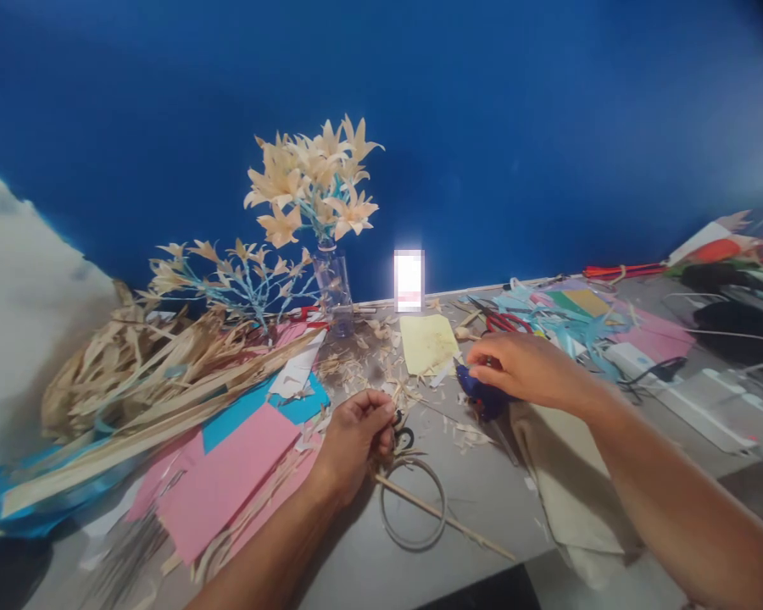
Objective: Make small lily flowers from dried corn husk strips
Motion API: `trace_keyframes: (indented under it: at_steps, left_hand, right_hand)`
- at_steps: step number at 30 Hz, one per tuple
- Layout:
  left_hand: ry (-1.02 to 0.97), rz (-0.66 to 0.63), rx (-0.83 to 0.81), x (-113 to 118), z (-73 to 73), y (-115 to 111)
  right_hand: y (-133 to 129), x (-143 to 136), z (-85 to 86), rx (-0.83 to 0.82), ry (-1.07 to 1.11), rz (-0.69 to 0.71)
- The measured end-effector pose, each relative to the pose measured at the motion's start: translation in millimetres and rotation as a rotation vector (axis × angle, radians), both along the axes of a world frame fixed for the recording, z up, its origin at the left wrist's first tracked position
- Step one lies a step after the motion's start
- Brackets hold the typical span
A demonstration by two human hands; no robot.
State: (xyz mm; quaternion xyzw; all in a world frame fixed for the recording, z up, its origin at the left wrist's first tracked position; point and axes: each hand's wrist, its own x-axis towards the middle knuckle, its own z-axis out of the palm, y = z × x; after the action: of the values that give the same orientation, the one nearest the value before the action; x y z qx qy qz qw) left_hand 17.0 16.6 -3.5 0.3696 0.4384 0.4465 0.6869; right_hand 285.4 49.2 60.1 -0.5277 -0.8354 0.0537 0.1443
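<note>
My left hand is closed in a pinch near the middle of the table. Pale slivers show at its fingertips, but what it holds is too small to make out. Beside those fingers lies a small black ring-shaped piece. Just below, a thin stick crosses a grey hoop. Over on the right, my right hand has its fingers curled round a dark blue tool, which looks like a glue gun and is partly covered by the hand.
Lily-like husk flowers stand in a clear bottle. Dried husks and pink sheets lie left. Behind are a yellow paper and red-handled scissors. Folded beige cloth and a white power strip lie right.
</note>
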Motion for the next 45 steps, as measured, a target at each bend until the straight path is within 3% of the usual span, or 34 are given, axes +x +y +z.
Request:
trace_keyframes:
  at_steps: [2,5,8,11,17,21,24,28,31,36,45]
  left_hand:
    - [0.059,0.021,0.031,-0.8,-0.1,0.6]
    - [0.104,0.057,0.048,-1.4,-1.6,2.8]
    - [0.114,0.081,0.063,-1.2,-2.8,5.3]
    - [0.115,0.099,0.089,-1.1,-2.4,7.3]
    - [0.093,0.169,0.126,-6.9,1.4,14.0]
    - [0.078,0.248,0.125,-12.4,1.9,20.4]
    - [0.084,0.239,0.127,-12.8,-0.6,23.4]
    - [0.071,0.213,0.129,-10.1,-5.0,24.0]
    - [0.075,0.202,0.12,-9.7,-7.8,23.5]
    - [0.073,0.197,0.084,-11.2,-11.5,23.3]
    - [0.01,0.158,0.011,-6.7,-9.0,20.6]
  right_hand:
    - [-7.9,23.8,-12.1,-0.019,-0.18,-0.073]
    - [-17.7,45.1,-40.3,0.008,-0.285,-0.054]
    - [-22.1,48.3,-62.7,0.04,-0.328,-0.067]
    - [-24.5,41.7,-71.9,0.071,-0.334,-0.118]
    - [-25.8,39.7,-74.1,0.094,-0.294,-0.121]
    - [-17.9,53.3,-73.0,0.167,-0.047,-0.137]
    - [-6.8,53.6,-60.5,0.18,0.214,-0.133]
    - [3.8,24.1,-40.7,0.289,0.417,0.01]
    - [1.2,-6.4,-42.9,0.255,0.391,0.14]
    - [-9.2,-31.3,-69.2,0.133,0.332,0.34]
    - [-11.0,-34.5,-73.6,0.13,0.285,0.344]
